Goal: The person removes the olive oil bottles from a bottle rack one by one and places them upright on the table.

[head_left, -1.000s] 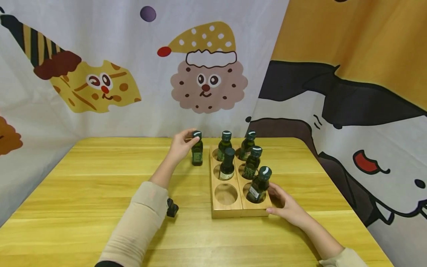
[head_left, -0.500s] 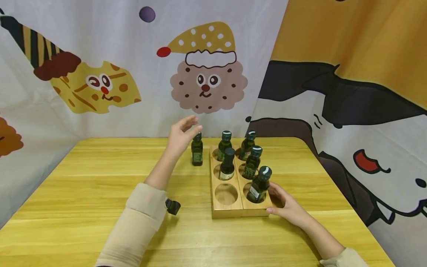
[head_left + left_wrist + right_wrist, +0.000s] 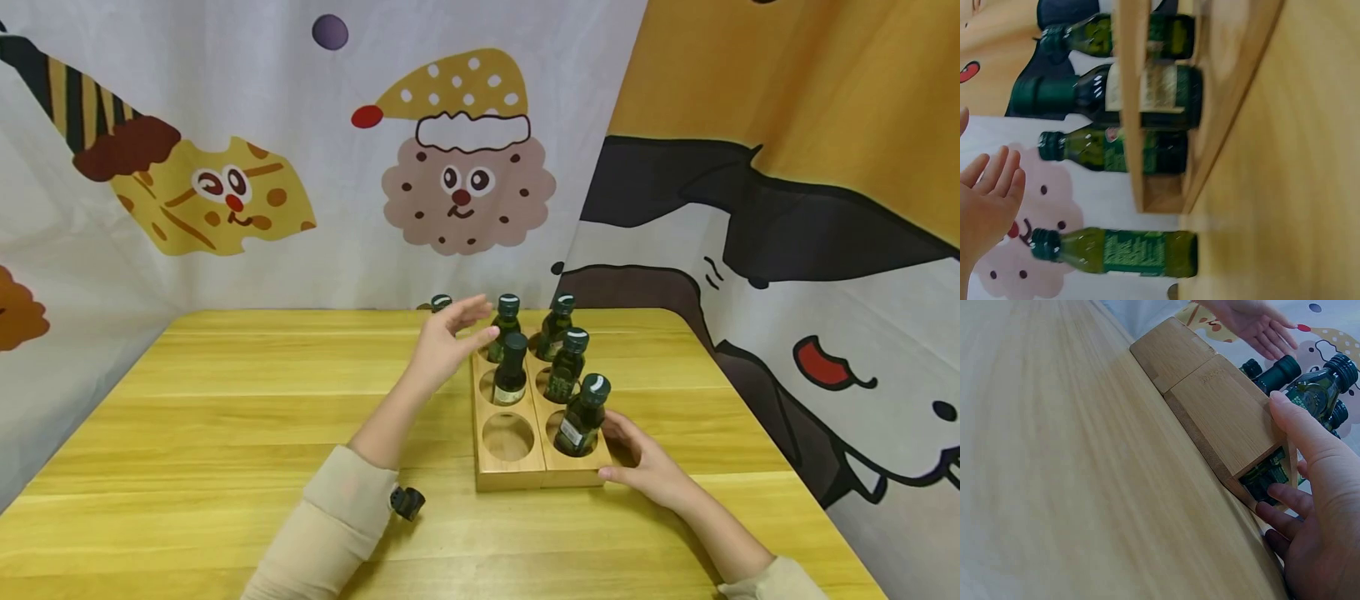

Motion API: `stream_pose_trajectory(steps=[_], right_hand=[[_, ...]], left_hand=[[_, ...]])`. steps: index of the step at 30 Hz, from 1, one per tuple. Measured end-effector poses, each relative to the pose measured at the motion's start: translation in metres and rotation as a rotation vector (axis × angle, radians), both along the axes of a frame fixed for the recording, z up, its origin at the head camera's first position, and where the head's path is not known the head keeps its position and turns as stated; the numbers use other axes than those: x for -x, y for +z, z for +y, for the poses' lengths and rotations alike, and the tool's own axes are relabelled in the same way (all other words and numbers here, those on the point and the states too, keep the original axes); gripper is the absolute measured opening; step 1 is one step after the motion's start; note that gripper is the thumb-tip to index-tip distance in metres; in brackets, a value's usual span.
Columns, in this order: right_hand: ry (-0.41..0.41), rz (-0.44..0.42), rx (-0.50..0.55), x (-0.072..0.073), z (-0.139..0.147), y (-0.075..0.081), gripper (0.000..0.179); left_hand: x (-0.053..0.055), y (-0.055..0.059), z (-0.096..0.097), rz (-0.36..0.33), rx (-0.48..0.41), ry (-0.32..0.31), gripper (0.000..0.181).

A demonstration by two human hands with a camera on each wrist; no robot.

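Observation:
My left hand [image 3: 450, 342], fingers extended, hovers with nothing in it near the back-left bottle [image 3: 506, 329] of a two-column wooden rack [image 3: 513, 479]. A loose small green glass bottle [image 3: 1135, 253] stands upright on the table left of the rack; in the head view my hand hides most of it. My right hand [image 3: 648, 462] grips the rack's front right corner, thumb [image 3: 1300, 422] at the front and fingers along the side. Beside it, a bottle [image 3: 581, 421] leans slightly in its hole. A tall-capped bottle with a cream label [image 3: 512, 375] occupies the middle-left hole; the front-left hole holds none.
More green bottles [image 3: 566, 367] stand in the rack's right column. A wooden table [image 3: 187, 433] carries everything, and a cartoon-printed curtain [image 3: 300, 275] hangs behind its back edge. A small black device [image 3: 407, 503] sits at my left cuff.
My left hand has released the loose bottle's cap, lifted, then moved right and lower toward the rack. The bottle stays standing. My right hand and the rack have not moved.

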State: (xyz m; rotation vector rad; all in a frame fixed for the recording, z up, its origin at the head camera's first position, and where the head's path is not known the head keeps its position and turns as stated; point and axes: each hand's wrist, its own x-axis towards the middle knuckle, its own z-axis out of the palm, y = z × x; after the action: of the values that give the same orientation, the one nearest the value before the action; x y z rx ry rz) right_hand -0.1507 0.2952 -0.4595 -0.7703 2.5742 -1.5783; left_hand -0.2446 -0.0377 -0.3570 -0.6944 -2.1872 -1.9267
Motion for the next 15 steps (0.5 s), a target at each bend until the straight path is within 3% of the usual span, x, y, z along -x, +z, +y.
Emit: stream_pose_trajectory(steps=[5, 15], right_hand=[[-0.009, -0.004, -0.006, -0.001, 0.001, -0.001, 0.077], [-0.016, 0.000, -0.020, 0.000, 0.001, 0.000, 0.077]], left_hand=[[-0.003, -0.014, 0.011, -0.021, 0.030, -0.064, 0.056], [-0.003, -0.029, 0.026, -0.085, 0.046, -0.089, 0.055]])
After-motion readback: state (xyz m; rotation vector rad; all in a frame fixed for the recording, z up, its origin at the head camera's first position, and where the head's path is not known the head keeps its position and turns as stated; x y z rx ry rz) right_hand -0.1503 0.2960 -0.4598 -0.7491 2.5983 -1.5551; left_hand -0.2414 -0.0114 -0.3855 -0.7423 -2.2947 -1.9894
